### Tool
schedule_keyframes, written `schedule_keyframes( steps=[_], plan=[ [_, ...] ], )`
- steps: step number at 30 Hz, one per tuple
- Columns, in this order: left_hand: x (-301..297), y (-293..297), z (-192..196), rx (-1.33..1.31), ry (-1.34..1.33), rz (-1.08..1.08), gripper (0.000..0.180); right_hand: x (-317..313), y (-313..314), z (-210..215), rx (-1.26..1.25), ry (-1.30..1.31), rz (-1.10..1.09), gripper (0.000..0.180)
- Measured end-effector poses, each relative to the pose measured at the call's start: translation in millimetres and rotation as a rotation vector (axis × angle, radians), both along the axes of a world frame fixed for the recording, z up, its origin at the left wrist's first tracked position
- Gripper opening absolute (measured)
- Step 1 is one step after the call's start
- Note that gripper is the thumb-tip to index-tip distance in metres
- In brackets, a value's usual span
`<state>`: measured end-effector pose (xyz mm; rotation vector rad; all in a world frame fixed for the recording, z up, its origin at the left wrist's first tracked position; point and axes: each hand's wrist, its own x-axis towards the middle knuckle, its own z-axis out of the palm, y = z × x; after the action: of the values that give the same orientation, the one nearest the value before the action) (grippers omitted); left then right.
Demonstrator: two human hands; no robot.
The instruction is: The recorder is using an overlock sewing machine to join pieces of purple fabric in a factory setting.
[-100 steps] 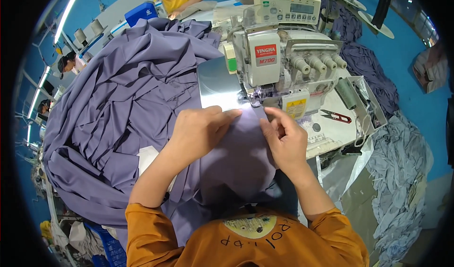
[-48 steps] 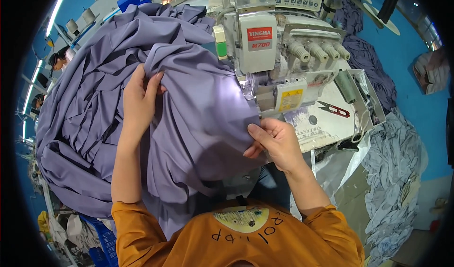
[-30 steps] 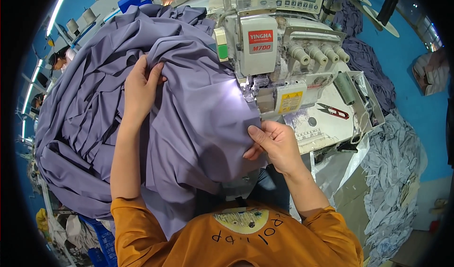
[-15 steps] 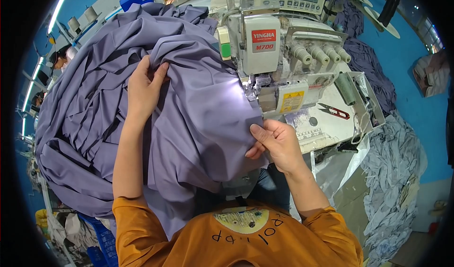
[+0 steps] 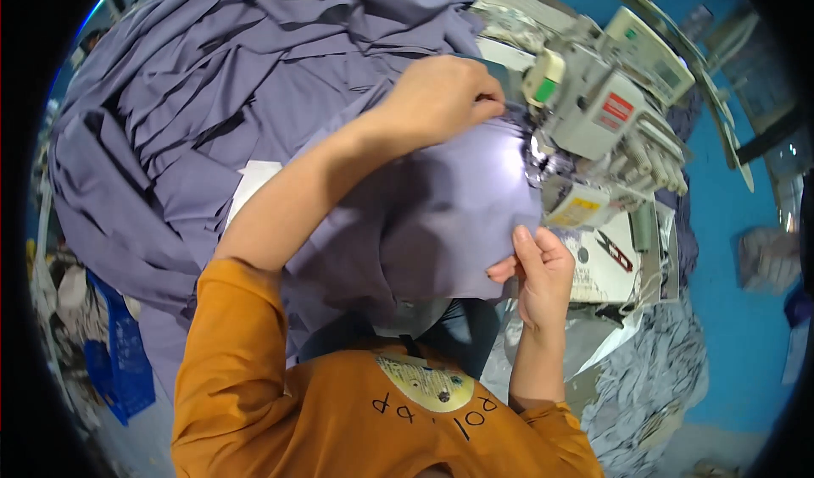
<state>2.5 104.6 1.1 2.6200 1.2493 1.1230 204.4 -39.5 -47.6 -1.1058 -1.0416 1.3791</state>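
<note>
Leftward, the left hand [image 5: 445, 97] has moved to pinch the cloth [image 5: 424, 215] at the machine [image 5: 593, 113]; the right hand [image 5: 538, 270] grips its edge. Soft, limp, light: best held by edges.

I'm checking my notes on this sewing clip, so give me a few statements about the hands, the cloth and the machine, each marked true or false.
1. The left hand lies on the purple fabric close to the sewing machine. True.
2. The right hand holds the small scissors. False: the scissors lie alone on the machine table; the right hand pinches the fabric's edge.
3. A lamp at the machine lights the fabric near the needle. True.
4. The person wears a blue top. False: the orange shirt has long sleeves.
5. The heap of purple cloth lies to the right of the machine. False: it is piled to the person's left.
</note>
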Motion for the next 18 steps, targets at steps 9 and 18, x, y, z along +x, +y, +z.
schedule_keyframes(
  steps=[9,18],
  plan=[
    [-21.2,-16.3,2.0,-0.076,0.052,0.326,0.013,2.4,0.2,-0.4,0.022,-0.045,0.013,0.023],
    [-27.8,-12.8,8.2,0.114,0.036,0.234,0.014,-0.2,-1.2,0.4,0.021,-0.035,-0.006,0.023]
  ],
)
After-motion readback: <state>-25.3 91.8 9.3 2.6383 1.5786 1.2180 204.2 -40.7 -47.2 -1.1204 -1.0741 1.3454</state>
